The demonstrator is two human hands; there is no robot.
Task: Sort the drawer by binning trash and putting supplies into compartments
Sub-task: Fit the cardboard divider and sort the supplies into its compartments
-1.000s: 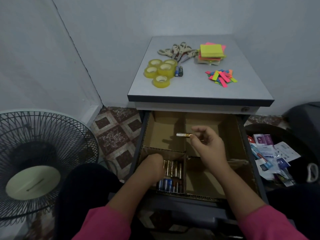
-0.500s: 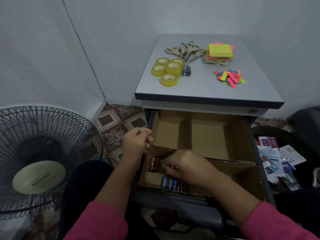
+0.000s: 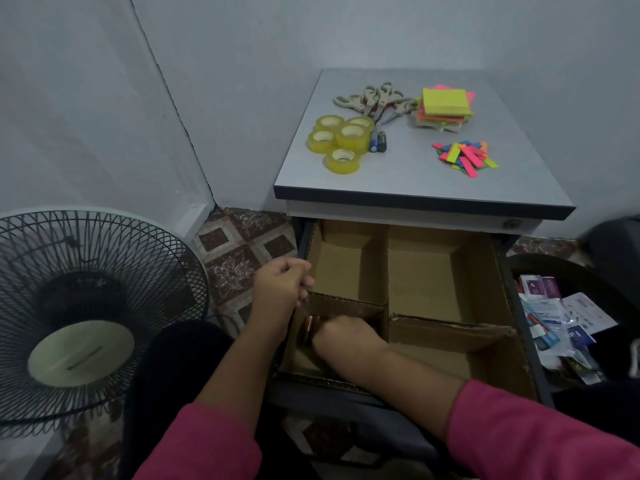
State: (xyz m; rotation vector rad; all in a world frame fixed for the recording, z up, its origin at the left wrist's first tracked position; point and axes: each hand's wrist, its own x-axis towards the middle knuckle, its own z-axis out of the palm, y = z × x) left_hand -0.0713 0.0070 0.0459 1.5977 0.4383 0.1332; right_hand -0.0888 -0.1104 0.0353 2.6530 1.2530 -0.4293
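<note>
Cardboard drawer [image 3: 498,271] rim (rear compartments roomy)

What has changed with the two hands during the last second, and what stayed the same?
The right hand, which held a battery up over the drawer, came down into the near-left compartment among the batteries; whether it let go is hidden. The left hand rose out of that compartment to the drawer's left edge, fingers curled. The tape rolls, scissors and sticky notes stayed put.

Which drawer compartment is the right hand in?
The front-left compartment, the one with batteries. The right hand reaches into it; the two back ones and the front-right show only bare cardboard.
</note>
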